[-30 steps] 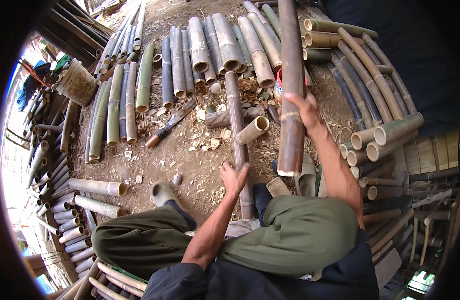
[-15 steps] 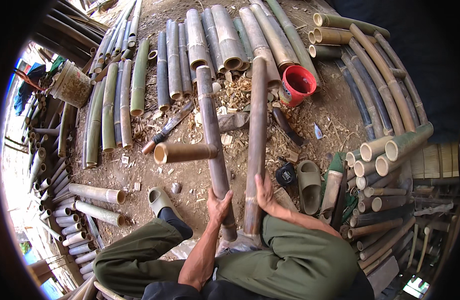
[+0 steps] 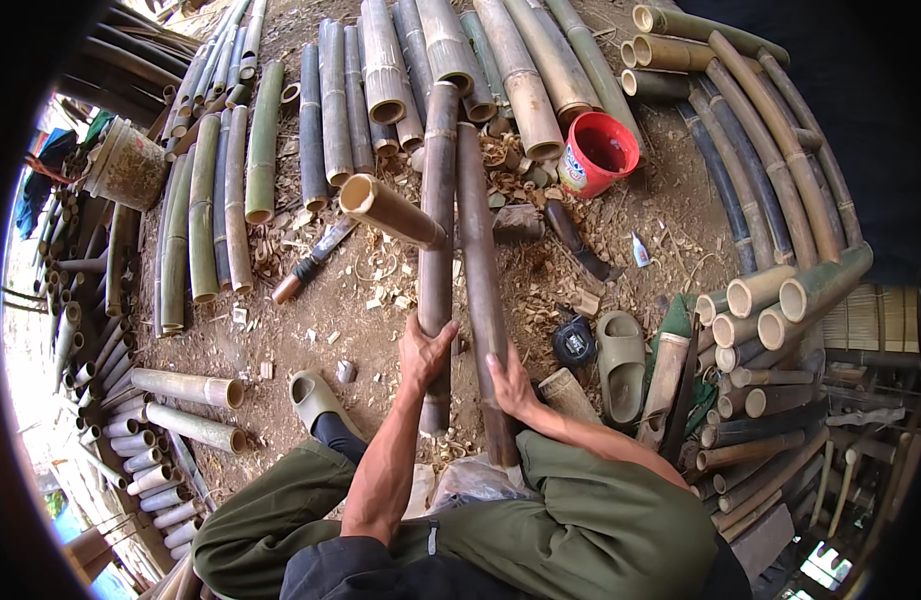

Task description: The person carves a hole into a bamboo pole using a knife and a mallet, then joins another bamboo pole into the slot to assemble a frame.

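My left hand (image 3: pixel 425 352) is wrapped round the lower part of a dark bamboo pole (image 3: pixel 436 270). A shorter bamboo tube (image 3: pixel 392 212) juts from that pole to the left, its hollow end tilted up. My right hand (image 3: pixel 510 386) grips a second dark bamboo pole (image 3: pixel 477 240) low down, its fingers partly hidden. The two poles stand side by side, close at their far ends and spreading toward me. The lower end of the second pole is by my right knee, above a clear plastic bag (image 3: pixel 475 482).
A knife (image 3: pixel 315 262), a second dark-handled blade (image 3: pixel 578 240), wood chips and a red bucket (image 3: pixel 597 155) lie ahead. A tape measure (image 3: pixel 573 342) and a sandal (image 3: pixel 620 366) are at the right. Cut bamboo lengths (image 3: pixel 520 78) surround the work area; a dirty bucket (image 3: pixel 125 163) stands left.
Both poles have shifted, their far ends now much closer together. The left pole has moved away from me and turned, swinging its side tube upward. The right pole's far end has swung left.
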{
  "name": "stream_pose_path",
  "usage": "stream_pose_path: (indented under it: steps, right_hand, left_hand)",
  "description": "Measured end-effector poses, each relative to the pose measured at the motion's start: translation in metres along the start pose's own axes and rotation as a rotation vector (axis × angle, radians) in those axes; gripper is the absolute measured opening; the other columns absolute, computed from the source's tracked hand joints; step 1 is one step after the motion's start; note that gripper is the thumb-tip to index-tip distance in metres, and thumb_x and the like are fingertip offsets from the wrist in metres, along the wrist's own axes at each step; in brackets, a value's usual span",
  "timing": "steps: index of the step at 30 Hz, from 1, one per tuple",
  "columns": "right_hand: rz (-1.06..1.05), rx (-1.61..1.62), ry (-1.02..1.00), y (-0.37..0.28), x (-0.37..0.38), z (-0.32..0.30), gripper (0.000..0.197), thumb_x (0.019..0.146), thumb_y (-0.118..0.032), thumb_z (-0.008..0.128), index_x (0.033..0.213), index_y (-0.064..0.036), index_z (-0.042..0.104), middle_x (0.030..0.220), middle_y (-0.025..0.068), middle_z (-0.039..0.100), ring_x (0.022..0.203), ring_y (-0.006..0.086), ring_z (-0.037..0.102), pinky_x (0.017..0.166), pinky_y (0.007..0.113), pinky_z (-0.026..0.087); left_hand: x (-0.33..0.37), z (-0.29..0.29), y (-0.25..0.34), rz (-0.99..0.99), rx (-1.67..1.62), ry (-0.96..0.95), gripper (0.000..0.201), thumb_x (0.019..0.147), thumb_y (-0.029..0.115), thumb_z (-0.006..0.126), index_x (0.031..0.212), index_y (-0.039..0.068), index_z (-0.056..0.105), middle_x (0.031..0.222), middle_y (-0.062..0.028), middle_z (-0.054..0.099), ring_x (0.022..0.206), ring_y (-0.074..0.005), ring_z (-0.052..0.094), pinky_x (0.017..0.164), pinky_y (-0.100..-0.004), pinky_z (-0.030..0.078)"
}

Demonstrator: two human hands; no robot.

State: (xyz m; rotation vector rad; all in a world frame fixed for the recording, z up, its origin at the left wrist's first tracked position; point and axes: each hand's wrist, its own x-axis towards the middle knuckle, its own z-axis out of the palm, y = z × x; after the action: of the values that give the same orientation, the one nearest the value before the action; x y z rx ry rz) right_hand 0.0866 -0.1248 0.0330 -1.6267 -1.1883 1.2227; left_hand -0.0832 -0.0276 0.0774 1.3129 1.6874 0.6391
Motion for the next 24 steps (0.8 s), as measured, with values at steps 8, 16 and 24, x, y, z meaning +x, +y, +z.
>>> stream_pose_path:
  steps: [8,16,24]
  right_hand:
    - [0.229,-0.3,-0.203,-0.009,0.052,0.004,0.084,0.091,-0.062,0.053,0.132,0.0096,0.038,0.12,0.0369,0.056,0.116,0.0487,0.056,0.1,0.051,0.044]
    - [-0.238,-0.584,0.171,-0.03,0.14,-0.079,0.068,0.089,-0.036,0.063,0.133,0.0103,0.041,0.124,0.0306,0.048,0.113,0.0413,0.052,0.093,0.051,0.048]
    - [0.055,-0.993,0.027,-0.014,0.244,-0.161,0.091,0.079,-0.012,0.068,0.154,-0.0274,0.019,0.13,0.0238,0.045,0.116,0.0436,0.053,0.096,0.051,0.049]
  left_hand:
    - [-0.056,0.021,-0.053,-0.081,-0.03,-0.05,0.106,0.059,0.053,0.091,0.132,-0.004,0.039,0.114,-0.0306,0.062,0.107,-0.0427,0.063,0.09,-0.049,0.051]
    - [-0.062,0.036,-0.039,-0.153,0.058,-0.076,0.121,0.055,0.043,0.095,0.144,0.0,0.025,0.128,-0.0322,0.054,0.119,-0.0444,0.056,0.099,-0.0486,0.047]
    - [-0.052,0.034,-0.026,-0.132,0.01,-0.123,0.123,0.053,0.038,0.096,0.145,0.002,0.022,0.131,-0.0299,0.052,0.122,-0.0431,0.053,0.102,-0.0486,0.045]
